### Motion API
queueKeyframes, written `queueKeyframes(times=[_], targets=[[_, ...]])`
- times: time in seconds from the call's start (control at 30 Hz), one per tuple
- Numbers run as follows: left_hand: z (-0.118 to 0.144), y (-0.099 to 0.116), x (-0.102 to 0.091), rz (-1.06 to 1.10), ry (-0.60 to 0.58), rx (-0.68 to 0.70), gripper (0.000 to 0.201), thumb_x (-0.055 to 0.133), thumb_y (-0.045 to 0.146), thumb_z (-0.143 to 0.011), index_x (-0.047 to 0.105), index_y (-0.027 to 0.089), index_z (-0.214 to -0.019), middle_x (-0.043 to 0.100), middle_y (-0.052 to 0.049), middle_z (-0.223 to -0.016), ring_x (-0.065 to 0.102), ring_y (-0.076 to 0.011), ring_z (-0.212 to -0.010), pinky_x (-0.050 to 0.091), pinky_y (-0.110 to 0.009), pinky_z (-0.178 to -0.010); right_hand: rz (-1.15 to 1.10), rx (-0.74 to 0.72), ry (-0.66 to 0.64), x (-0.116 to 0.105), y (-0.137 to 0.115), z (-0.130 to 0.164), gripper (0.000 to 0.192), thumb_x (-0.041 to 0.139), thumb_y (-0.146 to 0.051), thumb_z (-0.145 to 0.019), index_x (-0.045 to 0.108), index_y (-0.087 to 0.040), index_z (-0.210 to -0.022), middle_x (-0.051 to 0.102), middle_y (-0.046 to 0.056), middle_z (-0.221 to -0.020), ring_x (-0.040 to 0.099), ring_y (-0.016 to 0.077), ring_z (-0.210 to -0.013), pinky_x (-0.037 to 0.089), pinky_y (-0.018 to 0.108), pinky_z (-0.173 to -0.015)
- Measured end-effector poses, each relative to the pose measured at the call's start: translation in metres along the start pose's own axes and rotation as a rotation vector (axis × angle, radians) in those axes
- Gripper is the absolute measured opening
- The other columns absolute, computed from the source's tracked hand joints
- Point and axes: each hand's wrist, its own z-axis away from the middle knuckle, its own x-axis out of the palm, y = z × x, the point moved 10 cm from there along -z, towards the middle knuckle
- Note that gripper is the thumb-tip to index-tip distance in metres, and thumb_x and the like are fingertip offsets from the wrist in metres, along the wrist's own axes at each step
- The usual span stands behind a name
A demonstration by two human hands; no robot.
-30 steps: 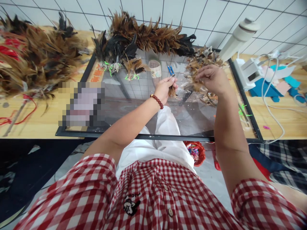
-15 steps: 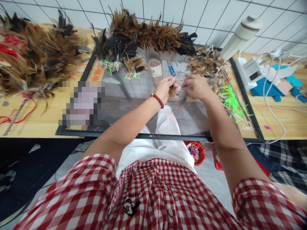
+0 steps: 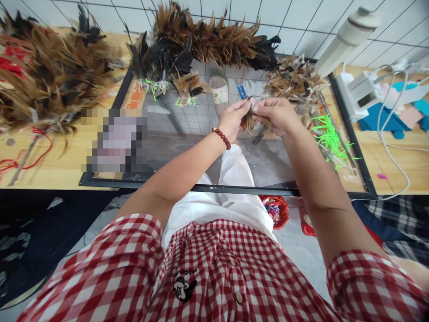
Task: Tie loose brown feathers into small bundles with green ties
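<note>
Over the glass-topped board (image 3: 187, 138), my left hand (image 3: 233, 117) pinches a small bunch of brown feathers (image 3: 247, 121), tips hanging toward me. My right hand (image 3: 277, 112) meets it from the right, thumb and fingers closed at the pale quill end of the feathers. The exact grip there is partly hidden by my fingers. Just beyond my fingertips lie small blue thread snips (image 3: 241, 91). A heap of loose brown feathers (image 3: 291, 82) spreads behind my right hand. Bright green ties (image 3: 328, 136) lie to its right.
A tape roll (image 3: 219, 91) stands behind my left hand. Feather garland (image 3: 208, 42) runs along the tiled wall; tied tufts (image 3: 188, 87) lie left of the roll. A large feather bundle (image 3: 56, 76) covers the left table. A white post (image 3: 348, 40), power adapter (image 3: 367, 96) and cables are at right.
My right hand has come up from the glass and joined my left at the feather bunch. Its fingers now pinch the quill end. The view has shifted slightly.
</note>
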Motion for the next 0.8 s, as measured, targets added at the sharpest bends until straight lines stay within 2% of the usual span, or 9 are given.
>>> queueKeyframes(times=[0.2,0.27,0.37,0.43,0.5,0.6,0.67,0.73,0.8], targets=[[0.007,0.005,0.01,-0.054,-0.039,0.004,0.012,0.061,0.015,-0.101,0.071,0.015,-0.094,0.078,-0.003,-0.099,0.076,-0.0187,-0.111,0.06,-0.034,-0.101,0.09,0.059,0.01,0.0,0.001,0.002,0.03,0.088,-0.039,-0.081,0.07,-0.021,-0.066,0.068,0.002,-0.061,0.059,0.0136,-0.051,0.047,0.03,-0.049],[0.006,0.008,0.008,-0.054,-0.019,0.013,0.017,0.059,0.018,-0.103,0.069,0.014,-0.091,0.077,-0.004,-0.097,0.076,-0.0177,-0.108,0.061,-0.032,-0.097,0.224,-0.007,0.058,-0.014,-0.006,0.002,0.024,0.087,-0.037,-0.081,0.072,-0.022,-0.07,0.07,0.003,-0.063,0.064,0.0178,-0.058,0.053,0.034,-0.056],[0.003,0.013,-0.001,-0.039,0.032,0.023,0.016,0.061,0.029,-0.103,0.07,0.017,-0.098,0.075,-0.003,-0.091,0.077,-0.0158,-0.106,0.06,-0.026,-0.094,0.493,-0.113,0.263,-0.052,-0.02,0.005,0.018,0.082,-0.035,-0.084,0.073,-0.022,-0.075,0.074,0.006,-0.071,0.07,0.0238,-0.072,0.058,0.042,-0.072],[0.0,0.014,-0.006,-0.034,0.054,0.026,0.015,0.065,0.033,-0.102,0.07,0.019,-0.104,0.072,0.0,-0.081,0.077,-0.0132,-0.099,0.06,-0.022,-0.09,0.658,-0.141,0.348,-0.067,-0.024,0.007,0.013,0.076,-0.032,-0.088,0.075,-0.021,-0.08,0.077,0.009,-0.078,0.072,0.0269,-0.081,0.058,0.045,-0.082],[-0.002,0.014,-0.008,-0.037,0.056,0.03,0.014,0.066,0.032,-0.101,0.07,0.02,-0.105,0.065,0.003,-0.071,0.076,-0.01,-0.086,0.059,-0.019,-0.085,0.798,-0.154,0.304,-0.061,-0.022,0.006,0.01,0.07,-0.027,-0.089,0.078,-0.021,-0.086,0.079,0.01,-0.086,0.073,0.0288,-0.088,0.057,0.046,-0.088],[-0.002,0.011,-0.007,-0.05,0.049,0.026,0.012,0.064,0.031,-0.102,0.069,0.02,-0.104,0.058,0.006,-0.065,0.071,-0.0067,-0.072,0.057,-0.017,-0.078,0.978,-0.187,0.155,-0.029,-0.014,0.005,0.015,0.066,-0.025,-0.087,0.079,-0.021,-0.092,0.08,0.011,-0.096,0.073,0.0312,-0.096,0.056,0.046,-0.091],[-0.001,0.009,-0.006,-0.056,0.054,0.014,0.013,0.064,0.032,-0.103,0.068,0.019,-0.103,0.057,0.006,-0.064,0.068,-0.0058,-0.068,0.056,-0.017,-0.074,1.067,-0.202,0.113,-0.013,-0.01,0.005,0.016,0.063,-0.026,-0.088,0.078,-0.022,-0.091,0.08,0.012,-0.099,0.071,0.0321,-0.1,0.055,0.047,-0.092],[0.0,0.008,-0.005,-0.056,0.059,0.0,0.015,0.064,0.034,-0.103,0.068,0.019,-0.104,0.056,0.006,-0.065,0.068,-0.0056,-0.067,0.056,-0.017,-0.073,1.097,-0.195,0.107,-0.008,-0.009,0.003,0.016,0.061,-0.026,-0.089,0.076,-0.021,-0.088,0.079,0.013,-0.101,0.07,0.0317,-0.101,0.054,0.047,-0.093],[0.001,0.008,-0.005,-0.062,0.059,-0.005,0.015,0.064,0.034,-0.103,0.068,0.02,-0.105,0.056,0.006,-0.065,0.067,-0.0057,-0.067,0.056,-0.017,-0.072,1.021,-0.173,0.124,-0.014,-0.009,0.001,0.014,0.061,-0.025,-0.09,0.073,-0.02,-0.086,0.077,0.012,-0.098,0.069,0.0302,-0.098,0.054,0.047,-0.094]])
